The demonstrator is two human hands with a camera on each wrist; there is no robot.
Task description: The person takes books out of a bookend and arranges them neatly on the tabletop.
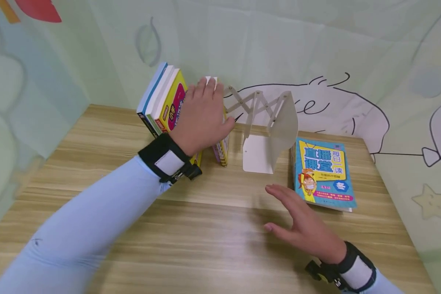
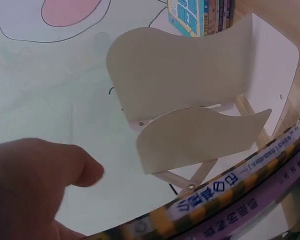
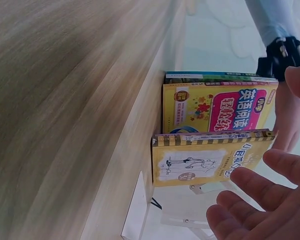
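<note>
My left hand (image 1: 202, 116) lies over the top of a thin yellow book (image 3: 190, 167) with a black-striped spine, its fingers straight and pointing away. A purple-spined book (image 2: 230, 216) stands against that one. Left of them, a yellow book with a pink title panel (image 1: 173, 102) leans with white and blue books (image 1: 152, 90). Just right of the left hand's books is a white expandable bookend (image 1: 284, 122) with crossed struts and upright plates. My right hand (image 1: 308, 228) hovers nearer the front, fingers spread and thumb apart, holding nothing.
A stack of books with a blue and yellow cover (image 1: 325, 171) lies flat to the right of the bookend. Everything stands on a wood-grain table (image 1: 191, 245). A printed cloth wall (image 1: 220, 41) rises close behind the books.
</note>
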